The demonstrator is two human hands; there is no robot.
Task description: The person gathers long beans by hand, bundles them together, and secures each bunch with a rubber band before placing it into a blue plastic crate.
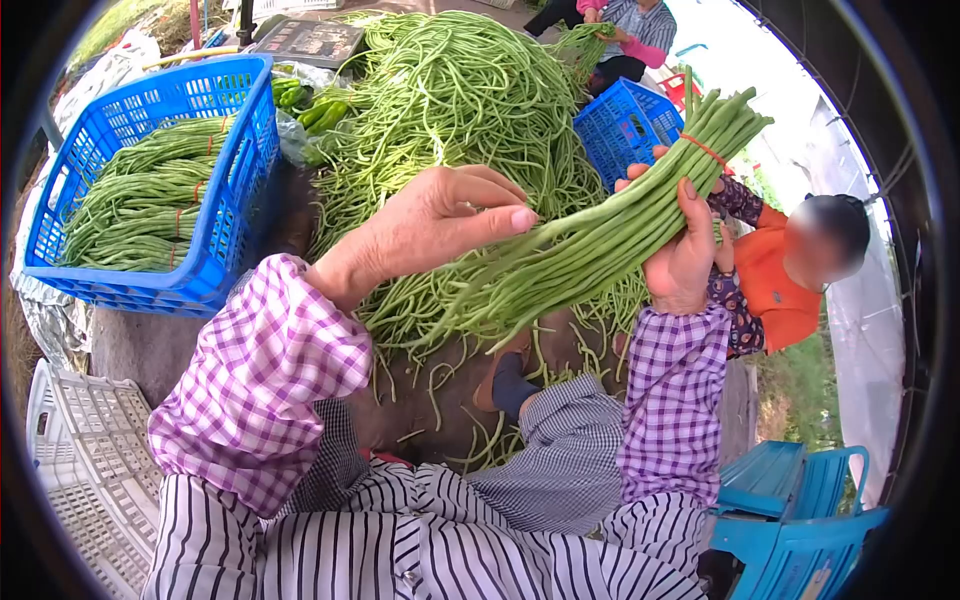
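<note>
My right hand [684, 262] is closed around a thick bunch of long green beans [610, 235], raised at a slant in front of me. A red rubber band [703, 150] circles the bunch near its upper end, above my fingers. The loose lower ends fan out toward the left. My left hand [440, 225] hovers beside those ends, thumb stretched out and apart from the bent fingers, with nothing visible gripped. Behind both hands rises a large heap of loose long beans [450, 100].
At left stands a blue crate [205, 265] holding several banded bean bunches [150, 200]. Green peppers [325, 115] lie beside it. Another blue crate [625, 125] is at back right, near a person in orange [775, 285] and another handling beans. Blue plastic stools [800, 520] and a white crate [95, 470] flank me.
</note>
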